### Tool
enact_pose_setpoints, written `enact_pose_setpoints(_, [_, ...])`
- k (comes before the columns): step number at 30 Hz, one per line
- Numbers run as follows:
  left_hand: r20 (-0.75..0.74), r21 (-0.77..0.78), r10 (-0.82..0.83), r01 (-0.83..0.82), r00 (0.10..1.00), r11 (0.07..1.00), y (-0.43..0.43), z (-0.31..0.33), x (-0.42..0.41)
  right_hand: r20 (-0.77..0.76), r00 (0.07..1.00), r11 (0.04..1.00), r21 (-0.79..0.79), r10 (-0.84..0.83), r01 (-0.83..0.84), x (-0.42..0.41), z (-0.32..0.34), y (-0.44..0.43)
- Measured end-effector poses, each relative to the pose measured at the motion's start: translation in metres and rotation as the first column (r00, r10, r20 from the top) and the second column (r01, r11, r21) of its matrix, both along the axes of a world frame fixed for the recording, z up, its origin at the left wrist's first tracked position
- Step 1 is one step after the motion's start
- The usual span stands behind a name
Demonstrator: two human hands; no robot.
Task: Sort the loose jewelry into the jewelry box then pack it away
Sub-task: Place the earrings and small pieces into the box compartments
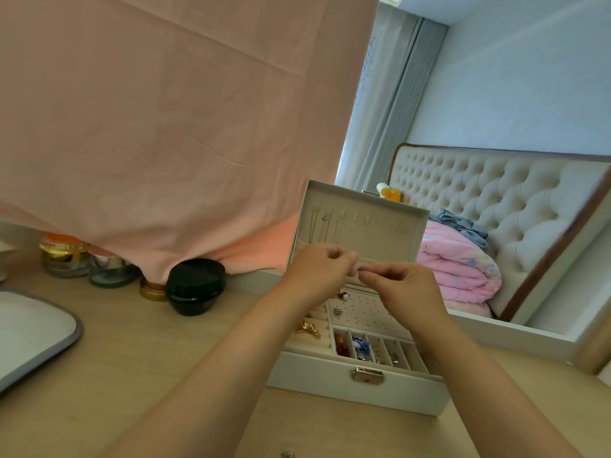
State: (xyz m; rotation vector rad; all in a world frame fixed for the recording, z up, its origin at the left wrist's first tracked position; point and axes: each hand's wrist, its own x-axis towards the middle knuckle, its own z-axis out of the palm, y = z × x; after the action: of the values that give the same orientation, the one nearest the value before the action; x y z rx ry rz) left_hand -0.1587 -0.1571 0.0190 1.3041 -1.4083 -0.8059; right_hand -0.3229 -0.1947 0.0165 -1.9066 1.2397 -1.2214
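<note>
A: Where is the jewelry box (pixel 330 381)?

B: Right there on the worktop (pixel 165 358), with its lid (pixel 380 233) standing up. Thin chains (pixel 316 226) hang inside the lid.

A: And the hands?

B: Both are up over the open box. The left hand (pixel 317 269) has its fingers curled, and so has the right hand (pixel 400 285). Their fingertips meet and pinch a small piece (pixel 358 268) between them.

A: What is it?

B: Too tiny for me to tell. Maybe an earring, but that is only a guess.

A: Will it be hard to handle?

B: I think so. It looks very light, hard and a bit slippery, so it could pop out of a pinch and roll away. Best to hold it with just the fingertips, low over the box. Then it lands in the tray if it slips.

A: Where could it go?

B: The board with little holes (pixel 367 312) is just under the hands. That looks like a good spot to me.

A: Anything else left?

B: A gold piece (pixel 309 329) lies on the soft rolls, and one loose bit (pixel 287 454) lies on the worktop in front of the box.

A: And the box?

B: It looks stiff and not heavy — shut the lid, click the latch (pixel 367 375), and lift it by both sides.
</note>
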Motion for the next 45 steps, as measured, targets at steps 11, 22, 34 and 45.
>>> enact_pose_setpoints(11, [0.728, 0.049, -0.056, 0.031, 0.683, 0.998, -0.009, -0.023, 0.008, -0.651, 0.741, 0.982, -0.18, -0.161, 0.055, 0.014, -0.005, -0.03])
enact_pose_setpoints(22, [0.784, 0.003, -0.046, 0.071, 0.619, 0.997, -0.008, -0.023, 0.008, -0.67, 0.742, 0.992, -0.094, 0.003, -0.089, -0.001, -0.007, -0.035])
enact_pose_setpoints(34, [0.8, -0.029, -0.016, 0.066, 0.599, 0.997, -0.004, -0.021, 0.004, -0.657, 0.752, 0.989, -0.067, 0.054, -0.129, -0.008, -0.008, -0.034])
enact_pose_setpoints(45, [0.758, -0.167, 0.028, 0.153, 0.651, 0.974, 0.023, 0.002, -0.041, -0.587, 0.81, 0.997, -0.05, 0.012, -0.051, -0.1, 0.021, 0.024])
